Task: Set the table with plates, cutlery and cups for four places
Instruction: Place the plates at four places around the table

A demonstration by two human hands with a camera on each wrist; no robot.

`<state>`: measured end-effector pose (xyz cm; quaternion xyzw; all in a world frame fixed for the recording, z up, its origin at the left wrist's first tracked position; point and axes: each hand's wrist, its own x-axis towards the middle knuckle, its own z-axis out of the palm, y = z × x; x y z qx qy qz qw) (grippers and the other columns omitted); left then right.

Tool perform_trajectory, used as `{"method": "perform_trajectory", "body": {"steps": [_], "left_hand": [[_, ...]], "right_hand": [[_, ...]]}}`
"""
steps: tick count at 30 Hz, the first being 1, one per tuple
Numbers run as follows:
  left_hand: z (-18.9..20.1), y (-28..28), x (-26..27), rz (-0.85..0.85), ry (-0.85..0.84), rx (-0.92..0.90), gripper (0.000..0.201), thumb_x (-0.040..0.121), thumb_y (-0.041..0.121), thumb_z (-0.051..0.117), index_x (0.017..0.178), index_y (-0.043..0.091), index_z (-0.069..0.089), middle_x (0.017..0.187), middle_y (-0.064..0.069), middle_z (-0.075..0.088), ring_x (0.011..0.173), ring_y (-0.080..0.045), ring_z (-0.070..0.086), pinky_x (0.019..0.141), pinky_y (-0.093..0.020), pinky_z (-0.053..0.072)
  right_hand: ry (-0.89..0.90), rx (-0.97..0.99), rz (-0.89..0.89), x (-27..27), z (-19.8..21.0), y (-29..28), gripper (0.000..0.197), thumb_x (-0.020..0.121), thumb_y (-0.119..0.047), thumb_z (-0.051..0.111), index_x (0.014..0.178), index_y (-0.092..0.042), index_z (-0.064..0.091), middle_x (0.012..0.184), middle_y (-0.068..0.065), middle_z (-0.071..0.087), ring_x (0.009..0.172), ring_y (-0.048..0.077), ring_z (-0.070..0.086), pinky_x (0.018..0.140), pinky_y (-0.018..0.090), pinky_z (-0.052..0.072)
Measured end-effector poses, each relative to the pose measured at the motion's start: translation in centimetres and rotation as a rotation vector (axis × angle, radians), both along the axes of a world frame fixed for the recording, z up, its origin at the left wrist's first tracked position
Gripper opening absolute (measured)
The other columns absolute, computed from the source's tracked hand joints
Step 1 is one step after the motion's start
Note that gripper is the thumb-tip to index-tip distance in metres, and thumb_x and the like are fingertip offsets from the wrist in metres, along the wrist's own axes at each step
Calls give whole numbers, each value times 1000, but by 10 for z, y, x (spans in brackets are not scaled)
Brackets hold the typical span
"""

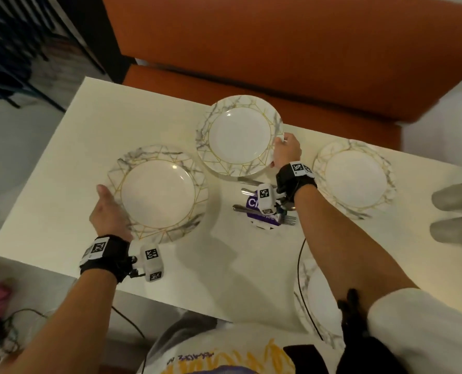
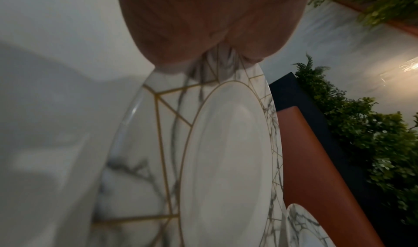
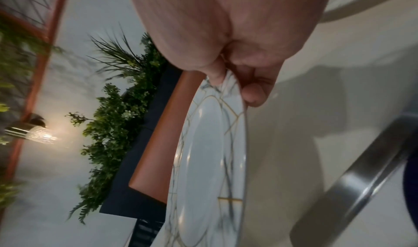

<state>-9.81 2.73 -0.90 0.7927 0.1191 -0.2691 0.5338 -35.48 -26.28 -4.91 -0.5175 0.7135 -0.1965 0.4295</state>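
Four marble-patterned plates with gold lines show in the head view. My left hand (image 1: 108,209) grips the near-left rim of the left plate (image 1: 158,194), thumb on top; up close, my left hand (image 2: 203,27) holds that plate (image 2: 226,161). My right hand (image 1: 286,152) pinches the right rim of the far middle plate (image 1: 239,134), which is tilted and casts a shadow on the table; the wrist view shows this hand (image 3: 237,36) on the plate (image 3: 203,161). A third plate (image 1: 355,179) lies flat at the right. A fourth plate (image 1: 318,300) lies near the front edge, partly under my right forearm.
Cutlery (image 1: 262,209) lies in a heap on a purple and white packet mid-table, and a metal handle (image 3: 361,179) shows close by. Two blurred pale cup-like shapes (image 1: 456,195) sit at the right edge. An orange bench (image 1: 278,49) runs behind the white table (image 1: 62,171). A black cable (image 1: 302,265) crosses the front.
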Motion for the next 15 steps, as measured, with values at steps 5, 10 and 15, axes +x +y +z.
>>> {"method": "perform_trajectory", "body": {"steps": [5, 10, 15], "left_hand": [[-4, 10, 6, 12, -14, 13, 56, 94, 72, 49, 88, 21, 71, 80, 3, 64, 77, -22, 60, 73, -37, 52], [0, 5, 8, 38, 9, -8, 51, 95, 70, 50, 78, 24, 66, 74, 4, 57, 71, -22, 54, 71, -38, 48], [6, 4, 4, 12, -22, -20, 59, 100, 68, 44, 117, 18, 72, 84, 4, 65, 70, -15, 60, 59, -25, 47]], "right_hand": [[9, 68, 19, 20, -17, 0, 36, 102, -21, 45, 137, -13, 54, 130, 12, 63, 100, 26, 63, 75, 31, 54], [67, 86, 126, 39, -25, 2, 40, 104, -20, 45, 142, -9, 51, 140, 11, 57, 113, 28, 63, 80, 22, 46], [66, 169, 142, 57, -26, 7, 44, 97, -9, 51, 142, -8, 51, 132, 15, 61, 62, 24, 67, 30, 14, 39]]}}
